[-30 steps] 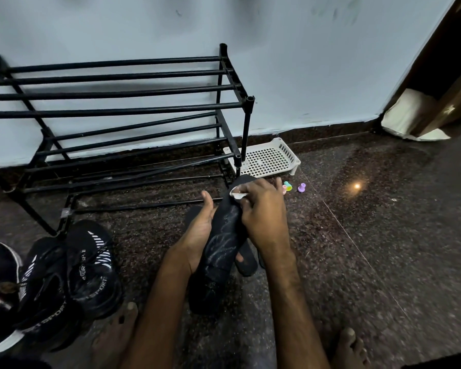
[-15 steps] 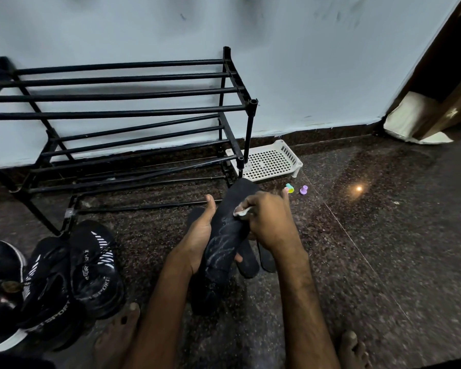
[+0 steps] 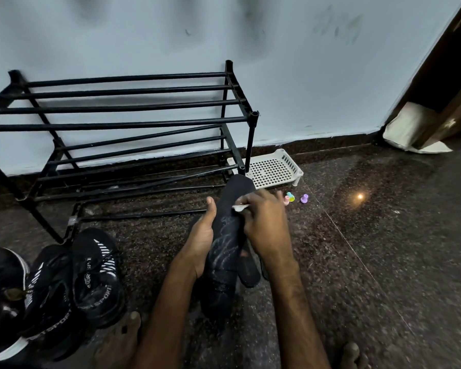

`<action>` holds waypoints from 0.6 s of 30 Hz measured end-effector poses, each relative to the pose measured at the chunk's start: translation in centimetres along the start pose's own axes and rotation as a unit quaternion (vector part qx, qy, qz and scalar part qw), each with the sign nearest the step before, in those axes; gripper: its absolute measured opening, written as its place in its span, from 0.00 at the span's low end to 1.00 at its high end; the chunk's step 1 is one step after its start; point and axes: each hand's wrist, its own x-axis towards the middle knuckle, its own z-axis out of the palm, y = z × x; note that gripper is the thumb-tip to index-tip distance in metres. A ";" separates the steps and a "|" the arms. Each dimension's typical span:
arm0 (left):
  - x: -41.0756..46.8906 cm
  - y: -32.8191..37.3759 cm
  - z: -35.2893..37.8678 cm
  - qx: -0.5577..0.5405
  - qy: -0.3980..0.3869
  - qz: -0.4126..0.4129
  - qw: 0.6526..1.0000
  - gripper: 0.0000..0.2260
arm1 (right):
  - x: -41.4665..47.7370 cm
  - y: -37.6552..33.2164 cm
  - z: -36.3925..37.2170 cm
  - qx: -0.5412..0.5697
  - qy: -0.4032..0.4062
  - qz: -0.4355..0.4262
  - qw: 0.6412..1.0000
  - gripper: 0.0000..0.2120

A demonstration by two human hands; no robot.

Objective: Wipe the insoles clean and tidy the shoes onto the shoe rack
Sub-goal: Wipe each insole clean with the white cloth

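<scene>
The left hand (image 3: 201, 241) grips the long black fabric insole (image 3: 225, 251) by its left edge, between both hands, long axis running away toward the black metal-bar shoe rack (image 3: 133, 119). The right hand (image 3: 264, 227) pinches a small white wipe (image 3: 240, 207) against the insole's far end.

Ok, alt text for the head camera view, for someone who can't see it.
The left hand holds a black insole while the right hand pinches a small white wipe against its upper part. Black shoes sit on the dark floor at left, in front of a black shoe rack; a white tray lies by the rack's right end.
</scene>
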 end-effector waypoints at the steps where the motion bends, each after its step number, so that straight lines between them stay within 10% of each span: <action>1: -0.1 0.1 -0.1 0.000 0.006 0.008 1.000 0.33 | -0.1 -0.3 0.0 0.020 -0.019 -0.017 0.999 0.11; 10: -0.5 0.1 -0.1 0.047 -0.010 -0.010 0.999 0.32 | 0.0 0.0 -0.5 0.018 0.045 0.018 0.999 0.12; 14: -0.7 0.1 -0.4 0.026 -0.026 -0.017 0.999 0.33 | -0.3 0.0 -1.3 0.047 -0.059 -0.014 0.997 0.09; 18: -0.7 0.2 -0.9 0.047 -0.046 -0.020 0.998 0.35 | 0.2 1.6 -2.0 0.009 0.039 0.037 0.998 0.09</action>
